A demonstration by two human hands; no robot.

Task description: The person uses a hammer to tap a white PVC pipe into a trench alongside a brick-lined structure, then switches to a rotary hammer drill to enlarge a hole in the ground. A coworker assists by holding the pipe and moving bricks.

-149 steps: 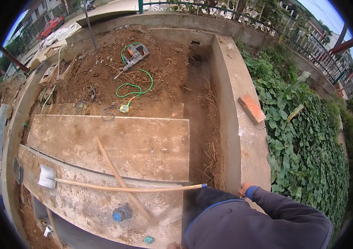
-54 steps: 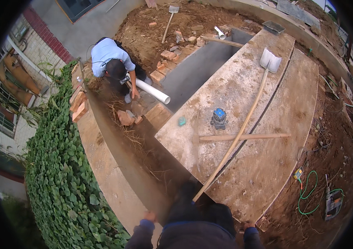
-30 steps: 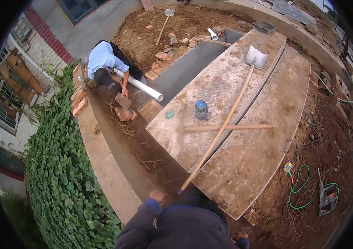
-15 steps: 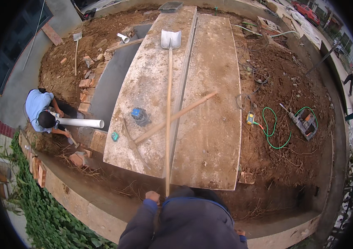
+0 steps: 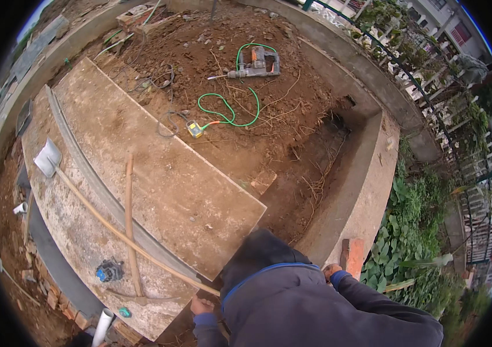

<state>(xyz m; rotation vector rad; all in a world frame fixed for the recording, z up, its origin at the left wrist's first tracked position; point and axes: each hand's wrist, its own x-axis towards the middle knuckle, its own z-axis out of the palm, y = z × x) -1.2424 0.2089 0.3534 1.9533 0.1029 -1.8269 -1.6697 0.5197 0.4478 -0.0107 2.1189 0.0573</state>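
Observation:
My left hand point(image 5: 202, 307) is curled beside the concrete slabs' point(image 5: 176, 196) near corner, close to the end of a long-handled shovel point(image 5: 48, 159); what it holds, if anything, is unclear. My right hand point(image 5: 331, 270) has its fingers bent over the top of a concrete wall point(image 5: 367, 185), beside an orange brick point(image 5: 352, 256). A loose wooden pole point(image 5: 130, 208) lies on the slabs under the shovel's handle, with a blue-topped dark object point(image 5: 109, 270) and a small green object point(image 5: 125, 312). My body hides part of the trench point(image 5: 301, 196) between wall and slabs.
A rotary hammer point(image 5: 257, 63) with green cable and a yellow plug box point(image 5: 194, 128) lie on loose soil. A white pipe point(image 5: 104, 324) and part of a co-worker show at the lower left. Leafy plants point(image 5: 399, 231) and a railing point(image 5: 362, 29) run along the right.
The view has swung right from half a second ago, so the co-worker is mostly out of view and the right-hand wall, brick and plants show. My right hand now shows clearly on the wall.

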